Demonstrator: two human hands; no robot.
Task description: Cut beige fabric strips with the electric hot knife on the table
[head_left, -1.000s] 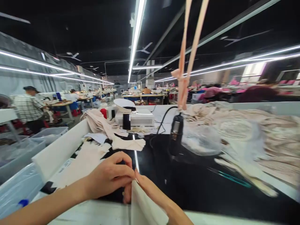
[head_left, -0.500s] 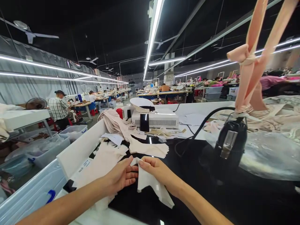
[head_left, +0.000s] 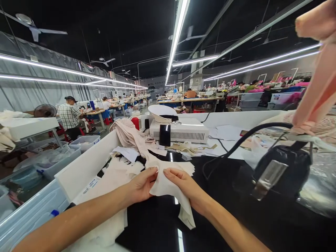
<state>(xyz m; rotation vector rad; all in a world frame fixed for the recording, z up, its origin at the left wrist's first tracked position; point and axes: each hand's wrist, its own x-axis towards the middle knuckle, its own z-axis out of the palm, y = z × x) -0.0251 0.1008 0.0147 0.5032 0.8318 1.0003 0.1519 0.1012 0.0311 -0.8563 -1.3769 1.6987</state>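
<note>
Cloth piece (head_left: 168, 189): off-white, thin, limp, irregular cut, upper edge pulled between both hands, lower corner hanging down to 6 o'clock over the table. Left hand (head_left: 143, 185) pinched shut on the cloth's upper left edge, thumb on top; right hand (head_left: 185, 185) clamped on its upper right part, fingers curled over the fabric. Hands close together, nearly touching, the cloth bridging them; most of it sits at 6 o'clock from the right hand and just at 3 o'clock from the left hand. Cloth held slightly above the table, near its front edge at picture centre-bottom. Table (head_left: 215, 217): glossy black top, reflects a ceiling light strip, white raised border (head_left: 86, 164) at 9 o'clock. Stack of similar white pieces (head_left: 110, 182) under and at 9 o'clock from the left hand; more cut pieces (head_left: 181, 167) just at 12 o'clock from the hands. Beige fabric bundle (head_left: 126, 134) at 11 o'clock, white machine box (head_left: 183, 131) at 12 o'clock with a dark phone (head_left: 165, 135) leaning on its front. Black tool (head_left: 280, 168) with cable hangs at 3 o'clock on a pink strap (head_left: 317, 87). Clear bins (head_left: 52, 161) at 9 o'clock outside the table. Room: big factory hall, dark ceiling, long light strips, fans, rows of worktables; a person in a checked shirt (head_left: 68, 117) stands at 10 o'clock, others sit far back.
</note>
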